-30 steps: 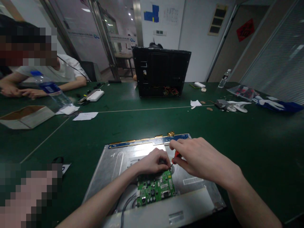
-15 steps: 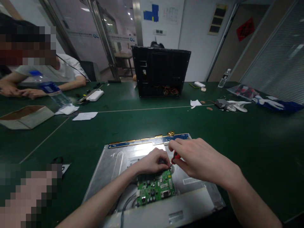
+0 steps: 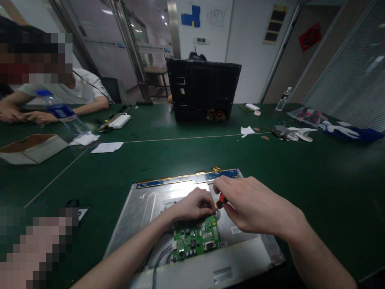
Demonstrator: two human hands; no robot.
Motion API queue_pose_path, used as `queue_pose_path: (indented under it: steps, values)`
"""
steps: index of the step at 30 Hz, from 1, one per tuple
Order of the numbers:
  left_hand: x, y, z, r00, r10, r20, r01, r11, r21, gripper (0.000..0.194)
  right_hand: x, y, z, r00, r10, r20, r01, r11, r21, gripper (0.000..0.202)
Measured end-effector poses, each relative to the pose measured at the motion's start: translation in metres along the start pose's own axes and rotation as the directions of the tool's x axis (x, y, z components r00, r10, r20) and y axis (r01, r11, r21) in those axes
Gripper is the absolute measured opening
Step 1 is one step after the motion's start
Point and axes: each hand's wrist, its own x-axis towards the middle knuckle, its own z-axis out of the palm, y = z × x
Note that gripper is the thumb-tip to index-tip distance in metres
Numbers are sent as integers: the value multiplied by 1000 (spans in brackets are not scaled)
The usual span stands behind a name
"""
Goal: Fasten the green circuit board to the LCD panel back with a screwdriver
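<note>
A green circuit board (image 3: pixel 197 237) lies on the metal back of a display panel (image 3: pixel 141 216) in front of me. My right hand (image 3: pixel 252 202) is closed around the red and black handle of a screwdriver (image 3: pixel 221 200). Its tip points down at the board's upper right corner. Right beside that tip, my left hand (image 3: pixel 197 204) has its fingers pinched together over the board's far edge. Whatever they hold, if anything, is hidden. Along the panel's far edge runs a narrow blue circuit strip (image 3: pixel 180 180).
A black monitor housing (image 3: pixel 204 90) stands across the green table (image 3: pixel 300 180). At the left are a large water bottle (image 3: pixel 64 114), an open box (image 3: pixel 33 148) and a seated person (image 3: pixel 81 86). Gloves (image 3: pixel 296 134) and a small bottle (image 3: pixel 284 99) lie right.
The screwdriver's handle has turned slightly in my right hand. My left hand keeps its place at the board's corner, and the panel has not moved.
</note>
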Motion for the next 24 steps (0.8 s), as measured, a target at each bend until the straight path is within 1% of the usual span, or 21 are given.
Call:
queue_pose_path:
  steps: [4,9,12,16,19,24]
  values:
    - [-1,0,0,1000,-5,-5,5,1000,1,3,2,0,0,1000,3,-3,-3,1000,-13,14]
    - [0,-3,1,1000,7,-30,-7,1000,11,3,6,-1,1,998,60,-10,-61,997,-57,13]
    - [1,-5,1,1000,11,-21,-11,1000,26,6,5,-1,1,996,92,2,-91,994,-56,12]
    - [1,-5,1,999,33,6,-33,998,51,13,3,0,1,998,58,-3,-58,998,-18,13]
    - [1,-5,0,1000,28,2,-28,999,28,11,1,0,1,999,38,1,-38,999,-13,10]
    - [0,-4,1,1000,17,-4,-17,1000,15,9,3,-2,1,999,42,9,-41,999,-26,14]
